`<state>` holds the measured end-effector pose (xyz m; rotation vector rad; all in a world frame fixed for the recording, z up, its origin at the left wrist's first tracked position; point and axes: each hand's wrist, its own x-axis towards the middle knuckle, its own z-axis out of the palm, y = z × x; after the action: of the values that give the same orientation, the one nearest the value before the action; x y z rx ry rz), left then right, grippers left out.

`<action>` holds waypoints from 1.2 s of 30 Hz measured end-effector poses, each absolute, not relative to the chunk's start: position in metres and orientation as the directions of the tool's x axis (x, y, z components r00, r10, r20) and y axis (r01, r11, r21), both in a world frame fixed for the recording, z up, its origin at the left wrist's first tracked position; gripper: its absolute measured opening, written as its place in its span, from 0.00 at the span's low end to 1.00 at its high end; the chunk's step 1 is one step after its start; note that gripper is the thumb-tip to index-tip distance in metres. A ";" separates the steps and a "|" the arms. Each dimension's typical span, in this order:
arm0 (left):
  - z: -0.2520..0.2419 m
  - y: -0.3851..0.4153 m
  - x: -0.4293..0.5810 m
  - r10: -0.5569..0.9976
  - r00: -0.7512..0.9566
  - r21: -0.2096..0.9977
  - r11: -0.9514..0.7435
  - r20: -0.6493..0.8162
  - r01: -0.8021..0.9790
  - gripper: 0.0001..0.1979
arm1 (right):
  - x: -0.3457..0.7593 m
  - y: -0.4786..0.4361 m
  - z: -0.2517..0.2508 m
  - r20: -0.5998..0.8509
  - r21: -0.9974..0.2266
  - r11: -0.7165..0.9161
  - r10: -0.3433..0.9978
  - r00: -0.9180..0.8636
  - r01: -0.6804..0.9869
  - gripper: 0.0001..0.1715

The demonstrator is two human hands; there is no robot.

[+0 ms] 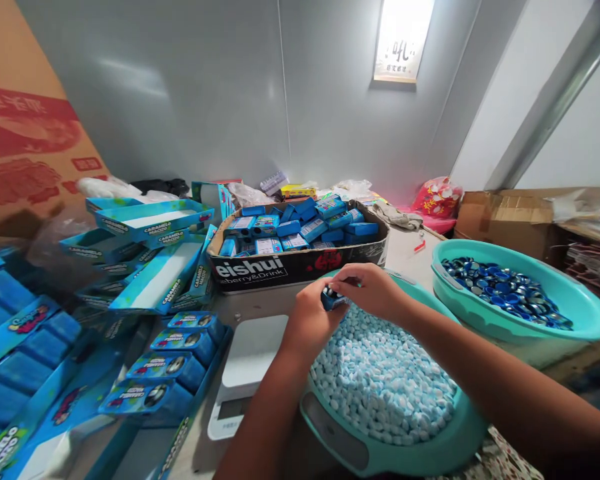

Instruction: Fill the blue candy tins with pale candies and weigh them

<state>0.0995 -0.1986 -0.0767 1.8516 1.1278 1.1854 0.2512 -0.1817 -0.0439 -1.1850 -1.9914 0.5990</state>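
Grey panels [190, 100] back the room, with a carton [25, 140] at half past nine, trays [160, 267] piled loosely at nine, and more blue containers [165, 367] lined up at eight. On the table [265, 303], a scale [255, 353] sits at seven, and a black box [340, 259] heaped with blue packs [300, 230] fills the dial's middle. Just off centre towards five, the left hand [310, 317] is curled firmly round a small blue container [329, 299]; the right hand [373, 290] is half closed, fingertips bent in at its top, though whether they pinch it is hidden. For good work, a steady left grip without squeezing seems best, the right fingertips pressing lightly and squarely, everything kept low over the tub [475, 417] of pellets [390, 373] at five so spills land inside. Past a lit sign [403, 40] at one, boxes [503, 217] and a basin [593, 313] of caps [505, 290] stand around three.
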 end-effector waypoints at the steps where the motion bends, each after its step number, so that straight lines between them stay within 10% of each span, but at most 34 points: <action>1: -0.077 -0.198 0.099 0.911 0.212 0.858 -0.405 0.353 0.315 0.17 | 0.251 -0.181 -0.045 0.348 -0.730 0.460 0.887 -0.303 0.507 0.11; 15: -0.073 -0.201 0.101 0.933 0.215 0.883 -0.347 0.289 0.317 0.19 | 0.252 -0.187 -0.040 0.365 -0.708 0.519 0.850 -0.380 0.480 0.05; 23: -0.075 -0.197 0.102 0.946 0.164 0.911 -0.314 0.278 0.268 0.29 | 0.253 -0.185 -0.041 0.532 -0.477 0.783 0.618 -0.579 0.398 0.11; 36: -0.075 -0.199 0.102 0.950 0.128 0.877 -0.311 0.283 0.367 0.33 | 0.255 -0.189 -0.040 0.477 -0.296 0.744 0.659 -0.582 0.600 0.11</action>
<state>0.1020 -0.1987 -0.0747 1.7703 1.2760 1.1667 0.2549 -0.1886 -0.0395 -0.9456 -2.3695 0.1365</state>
